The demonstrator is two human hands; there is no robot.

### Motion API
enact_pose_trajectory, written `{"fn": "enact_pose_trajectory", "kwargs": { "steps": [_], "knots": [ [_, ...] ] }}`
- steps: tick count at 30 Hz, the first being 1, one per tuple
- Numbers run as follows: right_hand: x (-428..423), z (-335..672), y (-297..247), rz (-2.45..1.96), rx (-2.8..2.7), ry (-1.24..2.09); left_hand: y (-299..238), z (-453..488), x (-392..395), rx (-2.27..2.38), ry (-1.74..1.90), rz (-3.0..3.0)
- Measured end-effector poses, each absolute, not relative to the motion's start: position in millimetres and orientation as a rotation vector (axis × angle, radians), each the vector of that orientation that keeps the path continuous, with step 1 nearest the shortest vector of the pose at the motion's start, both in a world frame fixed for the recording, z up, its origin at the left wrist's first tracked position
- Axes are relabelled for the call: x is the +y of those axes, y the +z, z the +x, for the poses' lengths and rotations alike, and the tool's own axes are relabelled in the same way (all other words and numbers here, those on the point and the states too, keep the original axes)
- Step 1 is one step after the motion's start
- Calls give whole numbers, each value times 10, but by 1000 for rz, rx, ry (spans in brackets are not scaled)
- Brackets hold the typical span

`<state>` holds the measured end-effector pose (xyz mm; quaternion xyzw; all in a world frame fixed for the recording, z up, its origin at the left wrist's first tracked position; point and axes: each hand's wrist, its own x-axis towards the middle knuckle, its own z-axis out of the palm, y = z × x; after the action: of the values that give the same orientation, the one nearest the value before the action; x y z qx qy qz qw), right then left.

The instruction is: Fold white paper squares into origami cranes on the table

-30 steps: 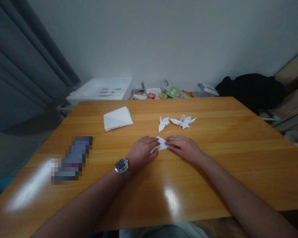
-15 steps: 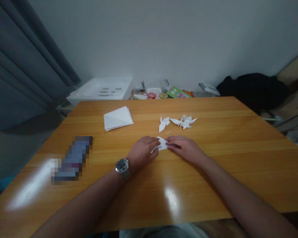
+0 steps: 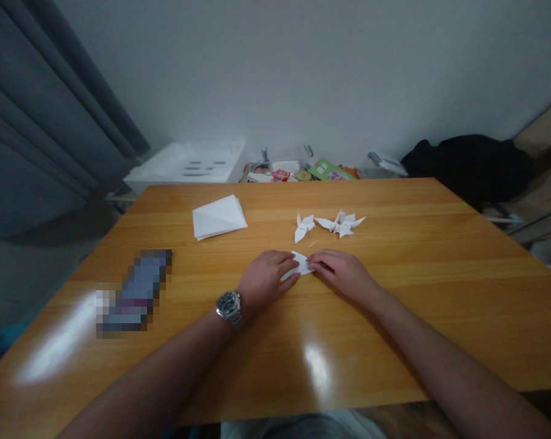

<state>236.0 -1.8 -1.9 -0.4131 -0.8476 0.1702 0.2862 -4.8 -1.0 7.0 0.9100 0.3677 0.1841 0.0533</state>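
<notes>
A small folded piece of white paper [image 3: 302,263] lies on the wooden table between my hands. My left hand [image 3: 270,274], with a metal watch [image 3: 229,306] on its wrist, holds the paper's left side down with fingers and thumb. At the right edge, my right hand [image 3: 339,268] grips the paper between thumb and fingertips. Just beyond are folded paper cranes: one crane [image 3: 304,227] stands alone, and a cluster of cranes [image 3: 342,224] sits to its right. A thin paper sliver [image 3: 312,242] rests near my right fingertips.
A stack of white paper sheets [image 3: 219,217] lies at the back left of the table [image 3: 417,244]. A phone-like blurred object [image 3: 138,289] is on the left. Behind the table are a white foam tray [image 3: 188,161], a green packet [image 3: 330,169] and a black cloth [image 3: 467,164].
My left thumb has shifted slightly right along the paper's near edge. My right fingers have moved a little at the right edge, and both hands remain on the paper.
</notes>
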Motion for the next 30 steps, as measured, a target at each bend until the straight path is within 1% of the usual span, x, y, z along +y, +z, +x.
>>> {"fn": "enact_pose_trajectory", "kwargs": {
  "steps": [12, 18, 24, 30],
  "knots": [
    [-63, 2267, 43, -1044, -2240, 385, 106, -4, -42, 1195, 511, 2774],
    [-97, 2263, 122, -1003, -2192, 386, 126, -9, -63, 1354, 498, 2700],
    [-112, 2288, 107, -895, -2293, 259, 132, -30, -59, 1362, 547, 2635],
    [-93, 2269, 49, -971, -2318, 205, 131, -33, -59, 1397, 537, 2617]
  ]
}}
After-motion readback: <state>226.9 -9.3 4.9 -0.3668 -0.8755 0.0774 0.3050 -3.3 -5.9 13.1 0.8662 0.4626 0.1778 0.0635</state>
